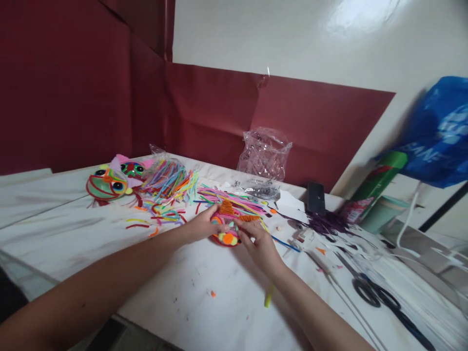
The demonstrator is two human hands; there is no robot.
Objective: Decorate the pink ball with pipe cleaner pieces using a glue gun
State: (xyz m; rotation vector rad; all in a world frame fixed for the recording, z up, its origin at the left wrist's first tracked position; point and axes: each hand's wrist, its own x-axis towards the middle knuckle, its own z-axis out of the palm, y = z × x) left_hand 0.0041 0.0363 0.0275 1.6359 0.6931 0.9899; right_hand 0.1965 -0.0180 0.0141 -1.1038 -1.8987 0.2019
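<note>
Round multicoloured craft face with orange ears point(222, 235) is between both hands over the white marbled table point(197, 297). The left hand point(206, 223) clamps thumb and fingers on its left edge; the right hand point(259, 243) bends its fingers over the right side, their pinch impossible to tell. Bracing steadily and pressing lightly should avoid flattening the fluffy orange pom-pom point(228, 238)

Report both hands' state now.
Left hand: holding the colourful craft piece by its left side.
Right hand: curled at its right side; grip cannot be told.
</note>
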